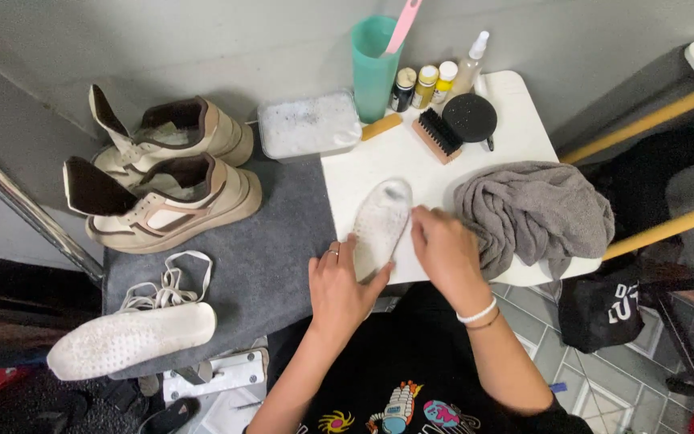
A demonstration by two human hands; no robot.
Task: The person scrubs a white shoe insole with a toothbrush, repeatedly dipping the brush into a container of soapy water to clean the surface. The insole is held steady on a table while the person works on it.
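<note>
Grey concrete wall and a tiled floor frame a cramped cleaning corner, and from my remote seat I read it from the biggest piece down. A dark grey felt mat (271, 241) covers the left side, apparently as a soft bed for the footwear parked on it. Beside it sits a small white square table (516, 120), its hard top serving as the working surface. On the table's right a crumpled grey towel (536, 213) lies just beside the right hand, close enough to grab.

Two cream and brown leather sneakers (166, 193) rest on their sides on the mat, tongues pulled open and laces out. Below them lie a spare white foam insole (130, 337) and a loose bundle of white laces (166, 285), set well apart from the work.

At the back edge stand a rectangular clear tub of foamy water (308, 124), a teal plastic cup holding a pink-handled tool (373, 68), a black round lid (469, 117), a wooden scrub brush with black bristles (437, 135) and a row of small bottles (435, 80), all within arm's reach.

The white insole being handled (381, 221) lies flat near the table's front edge. My left hand (337, 285) pins its heel end, fingers pressed together over the edge to stop it sliding. My right hand (442, 245) rests against its side with fingers curled; whether they pinch anything I cannot tell.
</note>
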